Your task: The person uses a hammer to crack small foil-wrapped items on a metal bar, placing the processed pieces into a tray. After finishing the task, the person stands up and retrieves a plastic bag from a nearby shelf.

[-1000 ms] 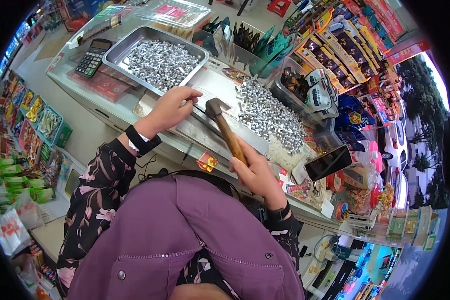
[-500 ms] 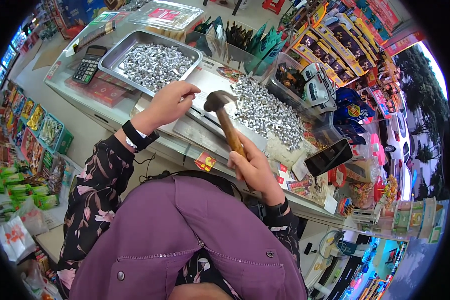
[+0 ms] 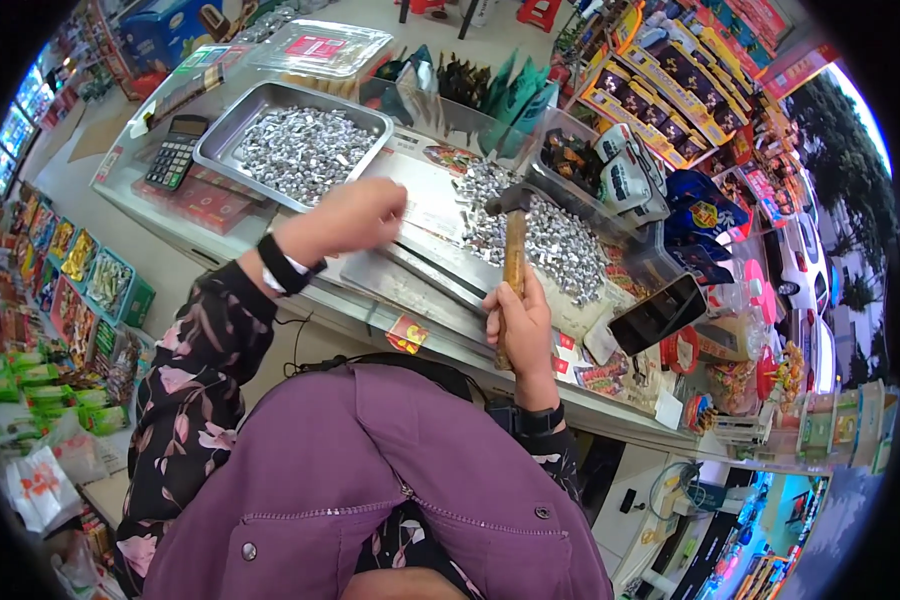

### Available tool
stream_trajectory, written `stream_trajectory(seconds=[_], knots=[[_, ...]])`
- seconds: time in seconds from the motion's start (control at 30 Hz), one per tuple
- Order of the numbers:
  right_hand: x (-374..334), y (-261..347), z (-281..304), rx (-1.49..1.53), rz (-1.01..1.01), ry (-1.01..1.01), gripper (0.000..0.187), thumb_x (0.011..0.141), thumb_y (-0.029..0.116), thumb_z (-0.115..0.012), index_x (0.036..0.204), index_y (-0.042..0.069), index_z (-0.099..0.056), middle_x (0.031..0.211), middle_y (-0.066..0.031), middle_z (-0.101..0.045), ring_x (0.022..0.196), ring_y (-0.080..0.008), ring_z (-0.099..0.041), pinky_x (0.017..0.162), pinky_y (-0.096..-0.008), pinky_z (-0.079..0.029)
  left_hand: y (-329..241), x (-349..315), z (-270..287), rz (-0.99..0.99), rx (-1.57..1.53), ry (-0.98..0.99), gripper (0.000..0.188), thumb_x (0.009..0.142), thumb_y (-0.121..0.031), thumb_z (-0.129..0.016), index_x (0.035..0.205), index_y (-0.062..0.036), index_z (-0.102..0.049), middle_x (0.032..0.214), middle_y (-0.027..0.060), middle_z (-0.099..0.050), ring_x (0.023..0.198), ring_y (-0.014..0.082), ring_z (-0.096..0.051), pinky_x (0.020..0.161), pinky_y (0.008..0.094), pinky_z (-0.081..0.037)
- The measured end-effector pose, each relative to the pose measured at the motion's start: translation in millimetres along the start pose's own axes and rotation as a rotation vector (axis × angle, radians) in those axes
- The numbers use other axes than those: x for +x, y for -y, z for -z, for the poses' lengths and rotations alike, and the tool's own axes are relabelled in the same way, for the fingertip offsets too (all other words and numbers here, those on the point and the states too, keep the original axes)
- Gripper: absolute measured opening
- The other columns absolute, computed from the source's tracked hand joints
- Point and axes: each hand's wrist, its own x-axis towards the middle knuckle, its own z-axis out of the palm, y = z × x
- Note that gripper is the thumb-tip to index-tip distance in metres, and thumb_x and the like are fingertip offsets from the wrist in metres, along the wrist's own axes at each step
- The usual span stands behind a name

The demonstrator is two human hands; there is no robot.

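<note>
My right hand [image 3: 520, 325] is wrapped round the wooden handle of a hammer [image 3: 514, 250], which stands nearly upright with its dark head over the pile of small silvery metal pieces [image 3: 560, 240] on the counter. My left hand [image 3: 355, 217] is blurred by motion and hovers near the front corner of a steel tray [image 3: 242, 172]. Its fingers are smeared, so whether they hold anything does not show. More small silvery pieces [image 3: 305, 150] fill the tray. Between my hands, a long flat metal bar [image 3: 435, 275] lies along the counter's near side.
A calculator [image 3: 177, 152] lies left of the tray. A dark phone [image 3: 657, 314] leans at the right of the counter [image 3: 570, 320]. Behind the loose pile stand clear bins [image 3: 582, 185] of packets. A clear lidded box [image 3: 322, 50] is at the back.
The hammer has swung right and become more upright, away from the metal bar. My left hand, its fingers visible before, has shifted slightly right and nearer and is now blurred.
</note>
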Motion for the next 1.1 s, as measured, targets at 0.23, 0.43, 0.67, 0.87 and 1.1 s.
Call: stream_trajectory(seconds=[0.23,0.43,0.67,0.87,1.1], knots=[[-1.1,0.7,-0.7,0.029,-0.025,0.012,0.054,0.096,0.016,-0.049,0.143,0.005,-0.025,0.078,-0.0049,-0.056,0.049,-0.0061,-0.048,0.041,-0.0199,-0.04,38.6,20.0,55.2,-0.052,0.398,-0.487,0.012,0.078,-0.013,-0.059,0.087,-0.0069,-0.063,0.091,0.013,-0.061,0.087,0.0332,-0.06,0.076,0.0413,-0.048],[-1.7,-0.5,2.5,0.038,-0.015,-0.015,0.054,0.095,0.017,-0.049,0.142,0.002,-0.026,0.077,-0.005,-0.056,0.049,-0.0065,-0.049,0.041,-0.0198,-0.04,0.4,74.1,-9.7,-0.24,0.218,0.145,0.015,0.079,-0.014,-0.06,0.092,-0.0091,-0.064,0.097,0.0097,-0.06,0.095,0.0295,-0.058,0.082,0.04,-0.048],[-3.2,0.5,-2.0,0.064,-0.006,-0.005,0.056,0.095,0.019,-0.05,0.142,0.001,-0.025,0.078,-0.005,-0.056,0.05,-0.0065,-0.049,0.042,-0.0198,-0.041,-3.7,107.9,-66.3,-0.363,0.39,0.195,0.012,0.074,-0.009,-0.057,0.078,-0.0055,-0.067,0.08,0.015,-0.063,0.078,0.0335,-0.064,0.067,0.0427,-0.052],[-5.4,3.2,-0.4,0.073,-0.019,-0.031,0.057,0.095,0.02,-0.051,0.141,0.001,-0.025,0.078,-0.0048,-0.056,0.05,-0.0066,-0.049,0.042,-0.0196,-0.041,-4.9,117.2,-77.3,-0.361,0.477,0.316,0.011,0.074,-0.009,-0.057,0.076,-0.004,-0.066,0.077,0.015,-0.062,0.076,0.0332,-0.063,0.065,0.0421,-0.051],[-2.7,1.6,-4.1,0.061,-0.009,-0.006,0.056,0.095,0.02,-0.051,0.141,0.002,-0.026,0.078,-0.0054,-0.056,0.05,-0.0066,-0.049,0.042,-0.0199,-0.041,-2.3,101.1,-40.8,-0.234,0.269,0.272,0.011,0.074,-0.012,-0.059,0.08,-0.0044,-0.063,0.075,0.0135,-0.063,0.072,0.03,-0.062,0.063,0.0377,-0.049]])
